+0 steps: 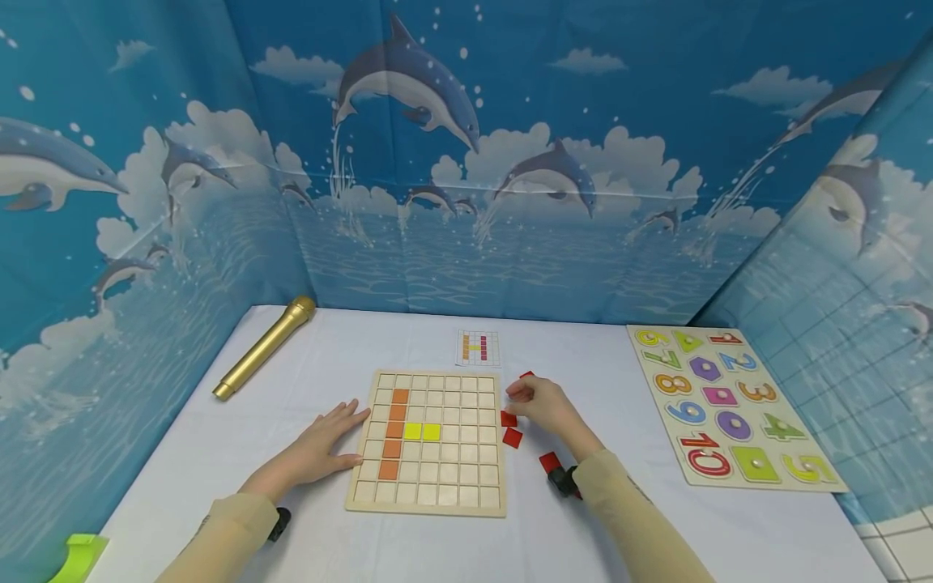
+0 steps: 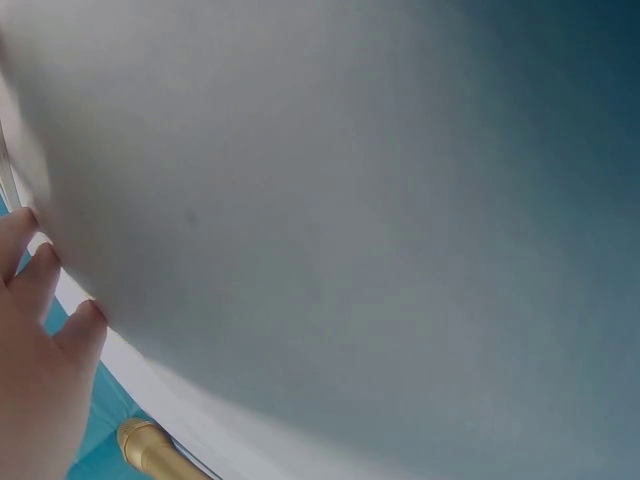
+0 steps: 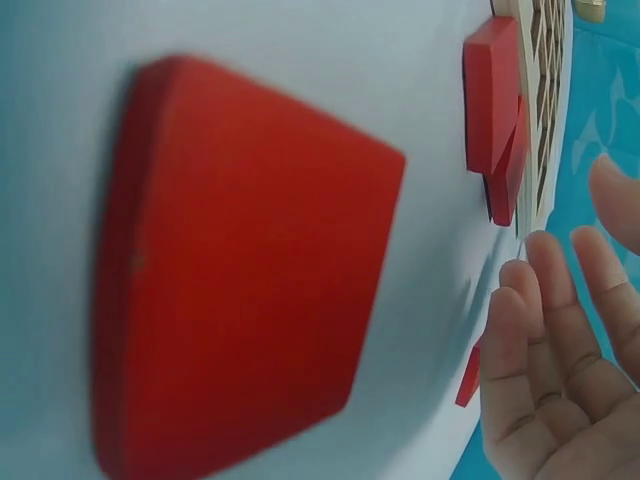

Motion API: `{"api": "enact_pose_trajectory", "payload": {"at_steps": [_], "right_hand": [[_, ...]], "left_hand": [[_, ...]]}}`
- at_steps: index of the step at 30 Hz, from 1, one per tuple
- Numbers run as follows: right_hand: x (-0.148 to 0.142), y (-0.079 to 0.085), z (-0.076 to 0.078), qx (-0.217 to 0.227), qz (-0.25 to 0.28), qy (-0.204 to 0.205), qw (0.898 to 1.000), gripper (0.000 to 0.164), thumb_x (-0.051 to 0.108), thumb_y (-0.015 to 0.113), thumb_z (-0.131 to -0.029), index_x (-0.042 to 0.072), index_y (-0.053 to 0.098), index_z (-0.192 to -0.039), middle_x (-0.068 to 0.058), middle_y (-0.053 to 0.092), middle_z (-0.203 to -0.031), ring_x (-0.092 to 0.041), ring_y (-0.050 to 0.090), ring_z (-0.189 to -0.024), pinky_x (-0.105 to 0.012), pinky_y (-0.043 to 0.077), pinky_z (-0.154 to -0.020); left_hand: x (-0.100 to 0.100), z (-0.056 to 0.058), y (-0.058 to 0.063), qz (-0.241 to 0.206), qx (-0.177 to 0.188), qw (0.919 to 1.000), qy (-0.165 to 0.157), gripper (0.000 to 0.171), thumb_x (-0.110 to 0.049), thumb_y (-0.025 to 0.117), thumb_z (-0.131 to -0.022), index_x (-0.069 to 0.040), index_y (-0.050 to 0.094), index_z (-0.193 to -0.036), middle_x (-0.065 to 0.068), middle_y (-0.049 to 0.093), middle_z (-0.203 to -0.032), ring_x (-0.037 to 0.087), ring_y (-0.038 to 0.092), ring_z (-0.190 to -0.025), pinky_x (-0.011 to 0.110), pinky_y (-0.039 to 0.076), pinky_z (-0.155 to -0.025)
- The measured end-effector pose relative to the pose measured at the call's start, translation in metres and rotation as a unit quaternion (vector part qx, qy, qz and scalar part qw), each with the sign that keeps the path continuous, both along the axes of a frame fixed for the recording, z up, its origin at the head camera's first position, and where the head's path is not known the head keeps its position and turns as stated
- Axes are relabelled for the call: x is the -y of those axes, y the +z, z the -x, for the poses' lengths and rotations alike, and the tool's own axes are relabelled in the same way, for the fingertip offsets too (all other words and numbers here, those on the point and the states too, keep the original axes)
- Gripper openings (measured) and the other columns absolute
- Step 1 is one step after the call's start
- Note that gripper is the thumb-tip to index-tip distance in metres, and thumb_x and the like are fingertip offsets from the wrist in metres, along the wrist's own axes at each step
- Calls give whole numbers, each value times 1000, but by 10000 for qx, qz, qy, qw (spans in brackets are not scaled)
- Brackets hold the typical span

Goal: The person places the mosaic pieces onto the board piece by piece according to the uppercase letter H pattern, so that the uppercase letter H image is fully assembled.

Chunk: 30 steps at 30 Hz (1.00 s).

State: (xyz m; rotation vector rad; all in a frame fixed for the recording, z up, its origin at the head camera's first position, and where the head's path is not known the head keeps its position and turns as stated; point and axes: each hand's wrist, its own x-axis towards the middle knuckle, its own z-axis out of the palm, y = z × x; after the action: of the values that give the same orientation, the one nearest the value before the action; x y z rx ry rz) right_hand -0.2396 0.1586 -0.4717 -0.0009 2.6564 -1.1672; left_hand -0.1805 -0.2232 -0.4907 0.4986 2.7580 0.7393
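A square wooden grid board (image 1: 466, 494) lies mid-table, with a column of several orange tiles (image 1: 396, 429) and two yellow tiles (image 1: 422, 431) in its cells. My left hand (image 1: 321, 445) rests flat beside it, fingers spread and fingertips at the board's left edge. Over the table right of the board hovers my right hand (image 1: 547, 405), its fingers bent loosely and the thumb apart from them in the right wrist view, nothing between them. Red square tiles (image 1: 513, 438) lie near and below it; one red tile (image 3: 250, 270) looms large in the right wrist view.
A small pattern card (image 1: 478, 348) lies behind the board. A gold microphone (image 1: 266, 348) is at the back left, and a number-and-shape puzzle board (image 1: 736, 405) at the right. A green object (image 1: 78, 559) shows at the front left corner. A dolphin-print curtain (image 1: 466, 162) encloses the table.
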Motion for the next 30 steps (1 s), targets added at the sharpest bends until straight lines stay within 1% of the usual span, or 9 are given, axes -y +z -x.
{"api": "enact_pose_trajectory", "payload": {"at_steps": [4, 11, 18, 24, 30], "right_hand": [[3, 0, 1, 114, -26, 38, 9999, 23, 11, 76, -84, 5, 68, -104, -7, 67, -97, -17, 61, -87, -32, 55, -78], [7, -4, 1, 333, -268, 22, 9991, 22, 12, 78, -83, 8, 67, -102, -4, 64, -94, -17, 57, -83, -27, 52, -75], [10, -6, -2, 332, -380, 113, 9987, 25, 9, 81, -80, 7, 66, -100, -4, 61, -91, -17, 54, -81, -24, 48, -68], [11, -8, -3, 257, -448, 79, 9986, 24, 7, 82, -78, 7, 66, -97, -4, 59, -88, -16, 53, -80, -24, 47, -67], [11, -9, -3, 329, -498, -38, 9982, 23, 9, 83, -78, 8, 66, -94, -3, 59, -84, -15, 54, -76, -22, 46, -64]], "left_hand": [[-1, 0, 2, -25, -4, 10000, -1, 77, -32, 74, -86, -8, 39, -150, 24, 26, -160, 47, 19, -148, 66, 15, -119], [-1, 0, 2, -52, 12, 10000, 11, 77, -34, 74, -86, -8, 39, -150, 24, 26, -160, 47, 19, -148, 66, 15, -119], [-1, -1, 1, -171, 77, 9998, 46, 76, -32, 75, -86, -6, 41, -149, 24, 26, -159, 47, 19, -148, 66, 13, -119], [-1, -3, 1, -93, 52, 9999, 52, 77, -33, 74, -86, -7, 40, -150, 24, 26, -159, 47, 19, -148, 66, 14, -119], [-2, -3, 2, -59, 34, 10000, 70, 77, -33, 74, -86, -7, 41, -150, 24, 26, -159, 47, 20, -148, 66, 15, -118]]}}
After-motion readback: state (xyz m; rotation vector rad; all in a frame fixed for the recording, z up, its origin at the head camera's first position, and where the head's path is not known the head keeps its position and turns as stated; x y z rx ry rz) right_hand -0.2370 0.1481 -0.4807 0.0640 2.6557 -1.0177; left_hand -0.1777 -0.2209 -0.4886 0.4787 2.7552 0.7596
